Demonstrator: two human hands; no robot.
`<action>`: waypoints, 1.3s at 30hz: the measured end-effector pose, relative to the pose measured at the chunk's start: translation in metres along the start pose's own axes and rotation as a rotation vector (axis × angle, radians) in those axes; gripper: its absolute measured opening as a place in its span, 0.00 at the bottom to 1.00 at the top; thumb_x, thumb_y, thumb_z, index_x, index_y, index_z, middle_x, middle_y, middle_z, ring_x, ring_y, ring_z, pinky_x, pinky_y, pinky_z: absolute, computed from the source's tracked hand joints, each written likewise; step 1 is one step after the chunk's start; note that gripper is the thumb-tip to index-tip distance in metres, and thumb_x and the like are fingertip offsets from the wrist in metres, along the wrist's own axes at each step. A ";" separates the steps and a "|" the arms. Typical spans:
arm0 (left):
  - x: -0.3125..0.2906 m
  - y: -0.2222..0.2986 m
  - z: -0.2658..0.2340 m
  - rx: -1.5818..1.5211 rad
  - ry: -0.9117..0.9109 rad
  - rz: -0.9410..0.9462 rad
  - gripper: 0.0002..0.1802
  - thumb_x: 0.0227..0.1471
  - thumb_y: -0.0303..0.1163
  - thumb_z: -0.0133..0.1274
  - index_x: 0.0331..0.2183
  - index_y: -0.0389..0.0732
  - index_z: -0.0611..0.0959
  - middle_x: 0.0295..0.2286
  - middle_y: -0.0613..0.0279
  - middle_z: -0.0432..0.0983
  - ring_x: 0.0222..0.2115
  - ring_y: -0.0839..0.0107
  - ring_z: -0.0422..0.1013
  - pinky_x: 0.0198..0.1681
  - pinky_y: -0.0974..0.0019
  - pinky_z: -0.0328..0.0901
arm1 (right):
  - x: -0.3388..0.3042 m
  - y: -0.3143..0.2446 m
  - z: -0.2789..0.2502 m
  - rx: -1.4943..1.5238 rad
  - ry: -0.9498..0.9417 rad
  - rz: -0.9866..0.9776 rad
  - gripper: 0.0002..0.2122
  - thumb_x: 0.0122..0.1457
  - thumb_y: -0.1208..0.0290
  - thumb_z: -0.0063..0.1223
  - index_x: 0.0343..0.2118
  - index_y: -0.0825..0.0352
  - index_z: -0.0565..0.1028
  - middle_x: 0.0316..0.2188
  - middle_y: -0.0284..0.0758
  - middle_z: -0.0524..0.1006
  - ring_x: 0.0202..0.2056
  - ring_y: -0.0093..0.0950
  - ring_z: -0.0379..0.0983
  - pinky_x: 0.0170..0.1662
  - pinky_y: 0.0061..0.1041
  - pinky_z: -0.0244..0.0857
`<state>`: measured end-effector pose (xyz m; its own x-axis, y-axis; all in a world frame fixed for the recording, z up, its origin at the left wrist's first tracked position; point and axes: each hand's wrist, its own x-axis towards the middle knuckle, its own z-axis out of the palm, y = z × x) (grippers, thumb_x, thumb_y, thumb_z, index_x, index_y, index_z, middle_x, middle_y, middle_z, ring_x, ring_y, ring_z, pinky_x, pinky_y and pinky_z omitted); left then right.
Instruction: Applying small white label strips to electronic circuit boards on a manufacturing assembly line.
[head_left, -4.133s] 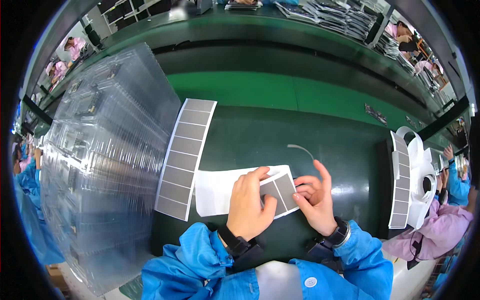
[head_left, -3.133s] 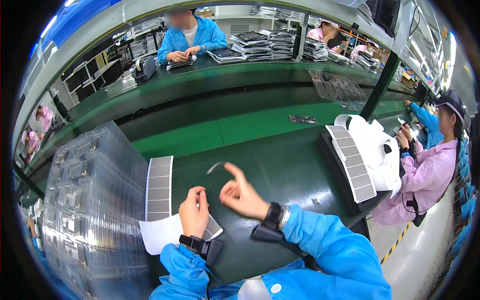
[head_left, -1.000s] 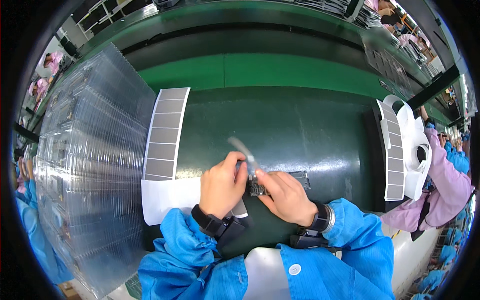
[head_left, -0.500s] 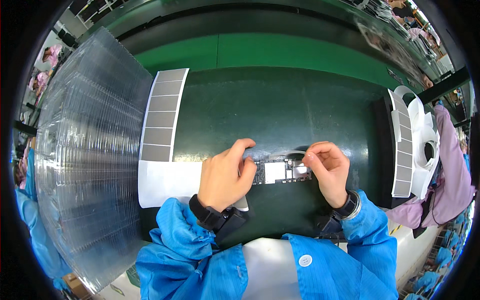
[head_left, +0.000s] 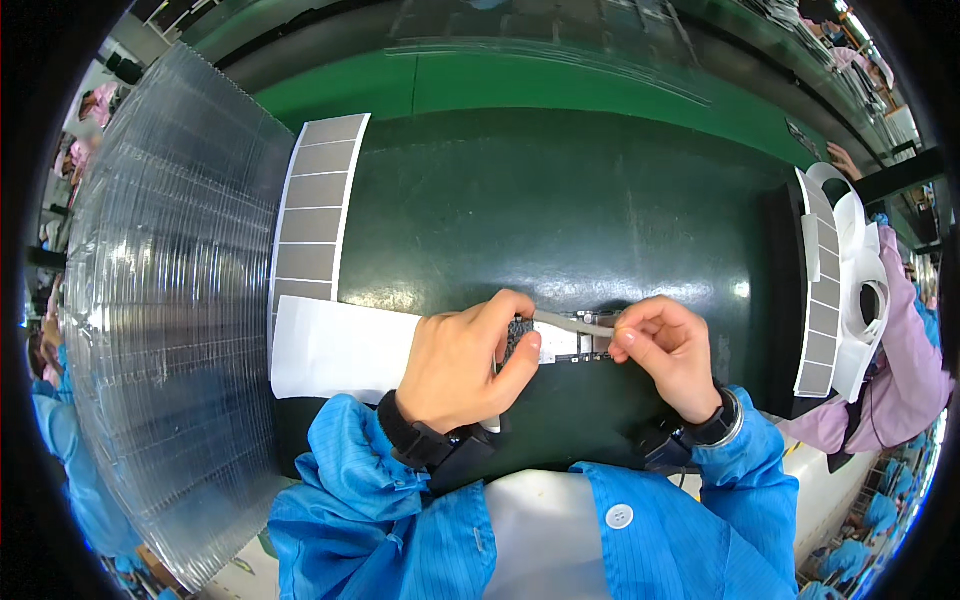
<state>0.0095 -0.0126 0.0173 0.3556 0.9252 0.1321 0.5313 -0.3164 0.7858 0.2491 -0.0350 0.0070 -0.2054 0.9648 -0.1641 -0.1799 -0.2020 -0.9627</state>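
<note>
My right hand point(head_left: 665, 352) pinches the right end of a thin grey label strip point(head_left: 575, 324), seen nearly edge-on. The strip slants across a small circuit board point(head_left: 560, 347) with silvery shield plates, and its far end comes up to my left index fingertip. My left hand point(head_left: 462, 362) is curled over the board's left end, thumb on its face and index finger by its far edge. Whether the index finger also touches the strip is hard to tell. Under my left hand lies a white backing sheet point(head_left: 345, 350), its far part carrying grey labels point(head_left: 311, 225) in a column.
A tall stack of clear plastic trays point(head_left: 180, 300) stands at the left. At the right a second grey label sheet point(head_left: 822, 305) leans by white backing rolls point(head_left: 860, 290). A pink-sleeved person point(head_left: 905, 340) sits beyond. Clear sheets point(head_left: 550, 60) lie at the far edge of the green bench point(head_left: 520, 210).
My left hand has shifted right, its index finger and thumb now over the board. The grey strip in my right hand has come round to reach the left fingers. Clear sheets appear at the far edge.
</note>
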 end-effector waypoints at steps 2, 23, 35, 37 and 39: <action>0.000 0.002 0.003 0.093 0.004 0.036 0.14 0.48 0.34 0.57 0.38 0.42 0.77 0.14 0.62 0.71 0.13 0.62 0.69 0.19 0.63 0.62 | 0.003 -0.003 -0.003 -0.165 0.023 -0.120 0.06 0.58 0.82 0.54 0.38 0.73 0.73 0.33 0.34 0.76 0.35 0.21 0.74 0.40 0.19 0.69; -0.009 0.004 0.014 0.225 0.132 -0.066 0.05 0.50 0.31 0.53 0.27 0.41 0.76 0.14 0.57 0.71 0.15 0.56 0.71 0.20 0.56 0.63 | 0.037 0.004 0.053 -1.055 0.009 -0.563 0.44 0.44 0.74 0.62 0.64 0.68 0.48 0.55 0.54 0.62 0.57 0.50 0.57 0.59 0.45 0.51; -0.003 -0.005 0.002 0.216 0.230 -0.225 0.07 0.53 0.31 0.49 0.36 0.42 0.74 0.12 0.57 0.70 0.16 0.54 0.70 0.21 0.51 0.61 | 0.037 -0.007 0.026 -0.542 -0.465 -0.282 0.39 0.47 0.87 0.50 0.64 0.65 0.49 0.49 0.43 0.71 0.51 0.35 0.70 0.52 0.31 0.66; -0.002 -0.008 0.003 0.194 0.203 -0.223 0.07 0.52 0.29 0.47 0.36 0.43 0.75 0.13 0.56 0.70 0.17 0.53 0.71 0.21 0.52 0.61 | 0.030 0.000 0.023 -0.565 -0.420 -0.365 0.38 0.47 0.85 0.54 0.63 0.65 0.52 0.48 0.42 0.72 0.50 0.34 0.71 0.50 0.29 0.67; -0.001 -0.009 0.004 0.173 0.204 -0.224 0.08 0.50 0.28 0.46 0.35 0.42 0.76 0.13 0.55 0.70 0.17 0.53 0.71 0.22 0.53 0.61 | 0.029 0.001 0.025 -0.556 -0.248 -0.518 0.27 0.47 0.82 0.62 0.52 0.69 0.67 0.46 0.41 0.73 0.44 0.29 0.73 0.45 0.23 0.69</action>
<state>0.0074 -0.0117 0.0083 0.0635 0.9929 0.1001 0.7071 -0.1156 0.6976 0.2194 -0.0118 0.0064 -0.4464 0.8343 0.3235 0.1819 0.4386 -0.8801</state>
